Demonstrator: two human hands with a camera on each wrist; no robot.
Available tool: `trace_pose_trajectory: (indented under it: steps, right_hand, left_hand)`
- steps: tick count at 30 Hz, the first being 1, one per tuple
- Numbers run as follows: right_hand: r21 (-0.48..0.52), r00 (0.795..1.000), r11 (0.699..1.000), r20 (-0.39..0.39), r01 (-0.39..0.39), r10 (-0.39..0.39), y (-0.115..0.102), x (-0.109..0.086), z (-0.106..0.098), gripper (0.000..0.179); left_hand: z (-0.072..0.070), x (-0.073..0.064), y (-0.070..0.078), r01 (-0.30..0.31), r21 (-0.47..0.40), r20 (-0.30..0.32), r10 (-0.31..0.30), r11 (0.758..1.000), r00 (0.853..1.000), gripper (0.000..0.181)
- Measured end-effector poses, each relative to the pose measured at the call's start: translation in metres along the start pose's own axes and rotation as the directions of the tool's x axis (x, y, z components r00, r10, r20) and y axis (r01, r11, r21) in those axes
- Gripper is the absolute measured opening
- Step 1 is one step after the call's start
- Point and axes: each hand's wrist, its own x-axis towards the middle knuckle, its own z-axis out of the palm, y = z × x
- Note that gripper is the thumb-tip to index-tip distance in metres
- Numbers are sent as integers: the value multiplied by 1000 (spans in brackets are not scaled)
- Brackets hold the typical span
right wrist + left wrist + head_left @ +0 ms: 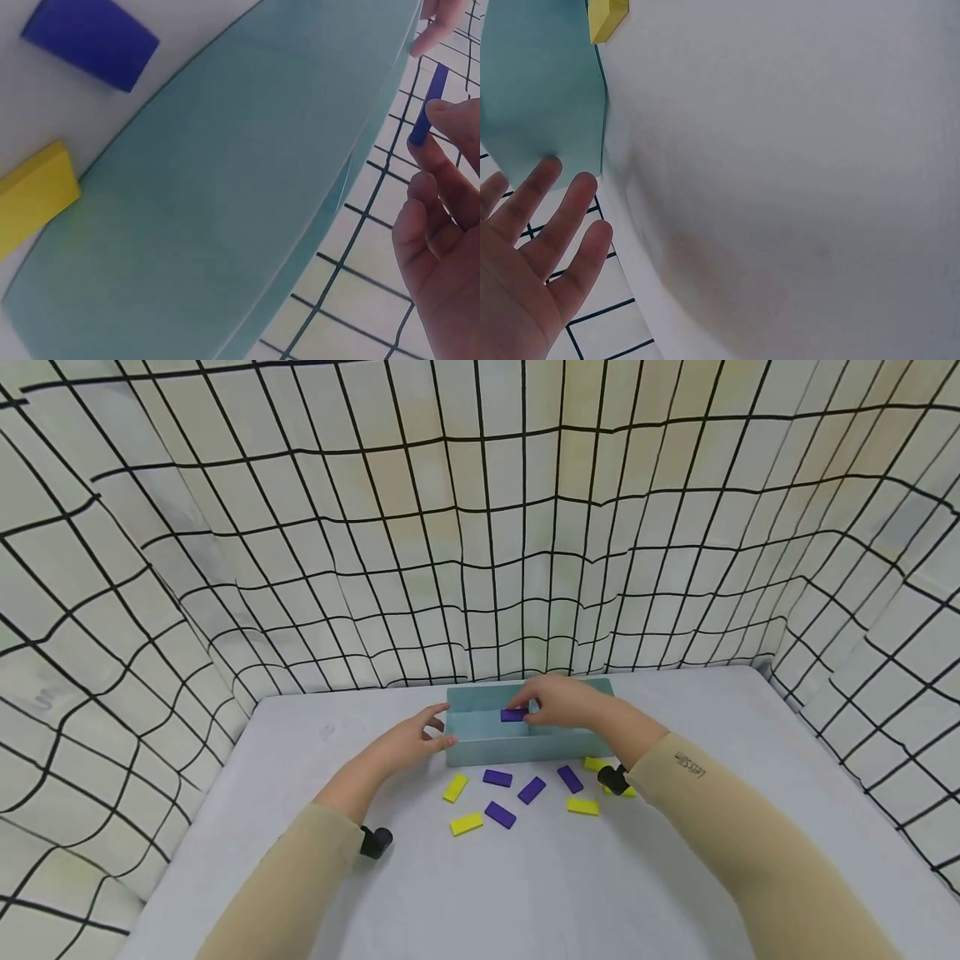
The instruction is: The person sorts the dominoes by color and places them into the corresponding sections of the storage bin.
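My right hand (566, 700) pinches a small purple block (513, 715) between thumb and fingers, above the left compartment of a pale teal box (487, 752). The right wrist view shows that block edge-on, held by the fingertips. At the box's left end is my left hand (401, 743), with its fingers spread and a fingertip against the end wall in the left wrist view. Several loose purple blocks (532, 791) and yellow blocks (467, 824) lie on the white table (525, 893) in front of the box. Whether blocks lie inside the right compartment is hidden by my right hand.
A black grid net (480, 510) over white walls stands behind the table and along both sides. Near my right wrist, yellow blocks (596, 764) are partly covered by a black wrist camera (615, 780).
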Motion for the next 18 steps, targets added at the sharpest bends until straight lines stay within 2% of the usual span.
trace_pose_trajectory:
  steps: [7, 18]
  right_hand:
    - [-33, 999, 999, 51, -12, 14, -13, 24, 5, 34]
    - [-73, 994, 997, 108, -21, 29, -18, 57, 23, 34]
  left_hand:
    - [4, 1, -3, -4, -16, -7, 4, 1000, 1000, 76]
    - [1, 1, -5, -24, -5, -8, 24, 1000, 1000, 77]
